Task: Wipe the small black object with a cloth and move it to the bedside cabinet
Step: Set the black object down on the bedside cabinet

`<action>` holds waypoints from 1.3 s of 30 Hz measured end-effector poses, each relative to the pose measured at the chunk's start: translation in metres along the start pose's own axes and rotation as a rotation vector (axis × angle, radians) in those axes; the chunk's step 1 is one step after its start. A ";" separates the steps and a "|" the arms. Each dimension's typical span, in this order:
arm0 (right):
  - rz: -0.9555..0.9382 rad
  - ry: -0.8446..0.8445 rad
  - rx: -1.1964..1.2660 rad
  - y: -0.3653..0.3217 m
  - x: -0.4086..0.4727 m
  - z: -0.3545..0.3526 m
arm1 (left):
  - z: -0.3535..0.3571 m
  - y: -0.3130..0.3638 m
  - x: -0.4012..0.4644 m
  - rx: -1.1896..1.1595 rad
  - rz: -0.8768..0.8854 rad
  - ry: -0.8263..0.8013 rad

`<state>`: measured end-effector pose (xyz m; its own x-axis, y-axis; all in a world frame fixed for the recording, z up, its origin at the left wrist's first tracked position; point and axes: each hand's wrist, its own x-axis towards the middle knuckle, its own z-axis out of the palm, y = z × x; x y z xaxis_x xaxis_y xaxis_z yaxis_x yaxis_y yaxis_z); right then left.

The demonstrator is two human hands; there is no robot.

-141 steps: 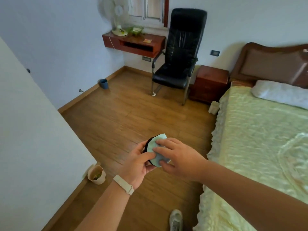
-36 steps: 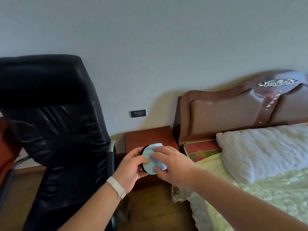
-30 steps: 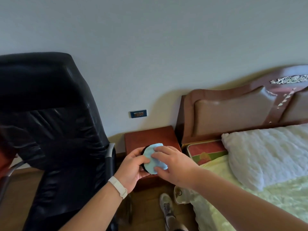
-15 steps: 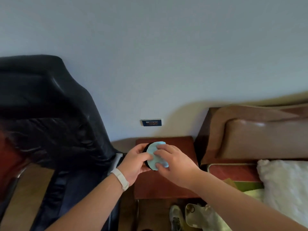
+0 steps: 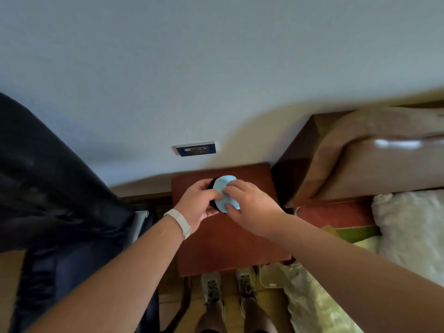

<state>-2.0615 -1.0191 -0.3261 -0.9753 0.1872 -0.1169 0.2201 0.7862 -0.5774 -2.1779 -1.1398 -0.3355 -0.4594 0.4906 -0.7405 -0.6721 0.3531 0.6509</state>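
A small round black object [image 5: 212, 183] is gripped from the left by my left hand [image 5: 197, 205], which wears a white wristband. A light blue cloth [image 5: 224, 193] covers most of its face, so only the dark rim shows. My right hand [image 5: 249, 207] presses the cloth against the object with its fingers. Both hands hover over the top of the reddish-brown bedside cabinet [image 5: 230, 243], near its back edge. I cannot tell whether the object touches the cabinet.
A black leather office chair [image 5: 48, 188] stands close on the left. The bed's brown headboard [image 5: 360, 152] and a white pillow [image 5: 413, 224] lie to the right. A wall socket [image 5: 195, 148] sits above the cabinet. My shoes [image 5: 228, 284] stand at the cabinet's front.
I have walked up to the bedside cabinet and the view has tipped downward. Both hands with the object and cloth now hang over the cabinet top instead of in front of it.
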 end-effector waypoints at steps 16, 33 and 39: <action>0.294 -0.100 -0.110 0.156 0.081 0.130 | 0.014 -0.077 0.221 0.064 -0.111 -0.033; 0.373 -0.085 -0.180 0.202 0.101 0.173 | 0.025 -0.123 0.284 0.595 0.162 0.323; 0.418 -0.173 -0.155 0.193 0.105 0.168 | 0.016 -0.120 0.280 0.642 0.156 0.365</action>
<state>-2.1241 -0.9462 -0.5855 -0.7880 0.4163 -0.4536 0.5815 0.7453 -0.3261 -2.2161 -1.0319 -0.6179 -0.7595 0.3173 -0.5679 -0.1647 0.7507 0.6397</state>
